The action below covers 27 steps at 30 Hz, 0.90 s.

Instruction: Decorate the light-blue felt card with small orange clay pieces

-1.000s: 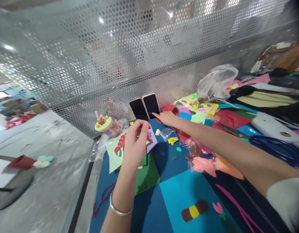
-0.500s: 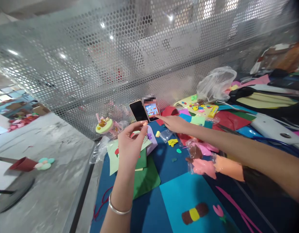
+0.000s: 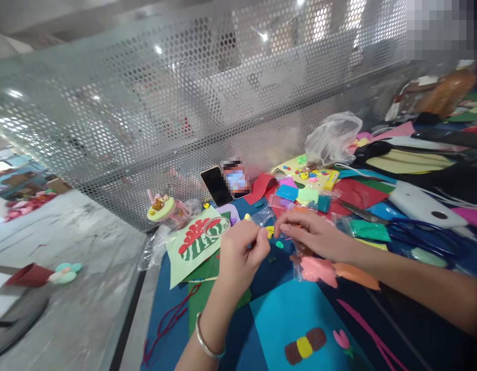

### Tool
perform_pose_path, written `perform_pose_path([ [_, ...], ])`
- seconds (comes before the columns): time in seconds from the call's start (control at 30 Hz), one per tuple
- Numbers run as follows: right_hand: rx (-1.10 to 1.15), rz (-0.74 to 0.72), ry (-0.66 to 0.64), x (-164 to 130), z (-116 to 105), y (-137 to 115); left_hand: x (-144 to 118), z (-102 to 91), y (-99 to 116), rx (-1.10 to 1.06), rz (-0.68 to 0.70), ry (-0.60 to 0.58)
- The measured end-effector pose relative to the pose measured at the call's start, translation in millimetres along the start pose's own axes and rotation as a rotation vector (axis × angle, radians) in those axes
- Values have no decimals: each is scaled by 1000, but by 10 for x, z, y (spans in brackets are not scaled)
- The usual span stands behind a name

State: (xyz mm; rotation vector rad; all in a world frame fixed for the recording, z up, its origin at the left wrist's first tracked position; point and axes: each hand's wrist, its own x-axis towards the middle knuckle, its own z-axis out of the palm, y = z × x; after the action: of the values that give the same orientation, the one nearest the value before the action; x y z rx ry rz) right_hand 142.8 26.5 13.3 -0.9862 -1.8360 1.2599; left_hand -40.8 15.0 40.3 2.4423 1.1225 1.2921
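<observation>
Just now the two hands are meeting over the blue felt mat, working a tiny piece between them. Starting well off to the left of the hands, a dark red cone with pale petals is lying on the grey surface. Closer in, a pale green card with a red and green felt flower is resting just left of the left hand, and behind it a small yellow-topped trinket is standing by the perforated metal screen. The left hand, a silver bangle on its wrist, is pinching closed on something very small; what it is I cannot tell. The right hand is reaching in with thumb and forefinger drawn together, touching the same spot, so the small piece is sitting between the two sets of fingertips. Beyond them two phones are leaning against the screen. To the right, pink and orange felt scraps in a clear bag are lying just under the right forearm, with scissors further right. Judging by the pose, the step is a fine two-handed separating or handing-over of a scrap; the next move calls for a steady pinch and a small, controlled pull.
</observation>
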Motion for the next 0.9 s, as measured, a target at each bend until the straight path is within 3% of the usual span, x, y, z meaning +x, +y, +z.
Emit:
perform_pose_path([
  [0.17,86,-23,12,-26,7,21,10,39,50,-104,-15,-16],
  [0.4,69,-64,170,-41,-1,46,8,130,23,-164,-7,-31],
  [0.9,-19,-66,215,-68,9,-13,-71,192,-29,343,185,-31],
])
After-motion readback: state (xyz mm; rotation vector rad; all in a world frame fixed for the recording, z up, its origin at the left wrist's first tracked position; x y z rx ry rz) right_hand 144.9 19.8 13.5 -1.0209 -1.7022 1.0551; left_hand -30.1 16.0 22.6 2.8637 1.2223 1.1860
